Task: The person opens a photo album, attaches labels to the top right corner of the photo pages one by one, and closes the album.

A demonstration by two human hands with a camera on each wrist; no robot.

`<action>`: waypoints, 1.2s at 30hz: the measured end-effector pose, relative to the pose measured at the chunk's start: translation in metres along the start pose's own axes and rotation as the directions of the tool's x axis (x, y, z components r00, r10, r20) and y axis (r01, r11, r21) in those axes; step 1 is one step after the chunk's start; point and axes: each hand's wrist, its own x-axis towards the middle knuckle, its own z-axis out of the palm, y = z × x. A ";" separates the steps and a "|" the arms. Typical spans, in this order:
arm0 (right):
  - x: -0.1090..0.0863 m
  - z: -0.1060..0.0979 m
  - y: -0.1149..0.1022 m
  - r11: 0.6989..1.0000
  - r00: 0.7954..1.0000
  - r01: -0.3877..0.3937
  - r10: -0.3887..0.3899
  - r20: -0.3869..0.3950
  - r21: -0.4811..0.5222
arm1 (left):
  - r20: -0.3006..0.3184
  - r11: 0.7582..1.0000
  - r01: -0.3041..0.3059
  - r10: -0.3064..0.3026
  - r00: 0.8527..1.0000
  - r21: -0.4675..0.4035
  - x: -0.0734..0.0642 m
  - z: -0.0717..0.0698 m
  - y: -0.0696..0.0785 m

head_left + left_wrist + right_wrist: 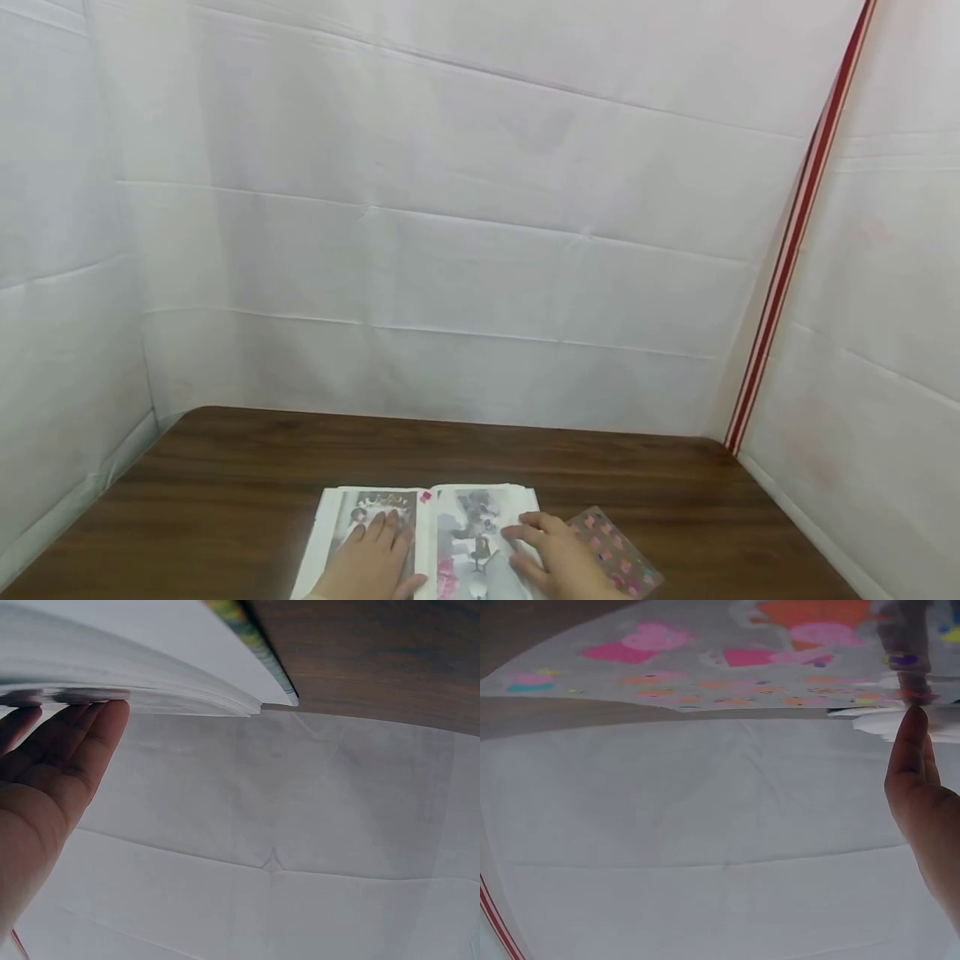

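Observation:
An open book (425,542) with printed pictures on both pages lies near the front of the table. My left hand (371,558) rests on its left page, fingers stretched out and spread a little. In the left wrist view the fingertips of that hand (52,787) meet the page surface of the thick book (150,645). Over the right page's outer edge lies my right hand (558,554), fingers slightly bent and holding nothing. Partly behind this hand, a clear sheet of pink and orange stickers (611,550) lies to the book's right; the right wrist view shows the sheet (742,675) up close.
The dark wooden table (225,483) has rounded far corners. White cloth (450,250) hangs behind it and on both sides, with a red-striped strip (795,233) down the right corner.

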 end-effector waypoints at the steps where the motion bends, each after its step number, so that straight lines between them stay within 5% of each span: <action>1: 0.001 0.002 -0.001 1.000 1.000 0.014 -0.014 -0.015 -0.018 | -0.009 1.000 0.000 0.000 1.000 -0.003 -0.001 0.000 -0.001; 7: 0.005 0.012 -0.008 0.993 0.994 0.064 -0.073 -0.087 -0.097 | 0.004 0.999 0.015 -0.015 1.000 -0.036 -0.005 -0.003 -0.008; 15: 0.011 0.022 -0.015 0.988 0.995 0.020 -0.034 -0.091 -0.151 | 0.060 0.997 0.052 -0.048 0.997 -0.059 -0.008 -0.003 -0.018; 22: 0.014 0.025 -0.023 0.977 0.994 -0.005 -0.017 -0.105 -0.213 | -0.026 0.999 0.030 -0.030 0.999 0.031 -0.008 -0.006 -0.020; 29: 0.015 0.031 -0.023 0.955 0.985 0.043 -0.090 -0.147 -0.293 | -0.007 0.999 0.039 -0.040 0.999 -0.036 -0.005 -0.023 -0.003; 36: 0.021 0.029 -0.024 0.954 0.986 0.044 -0.089 -0.140 -0.296 | -0.096 0.998 -0.054 0.055 0.994 0.012 0.006 -0.023 0.018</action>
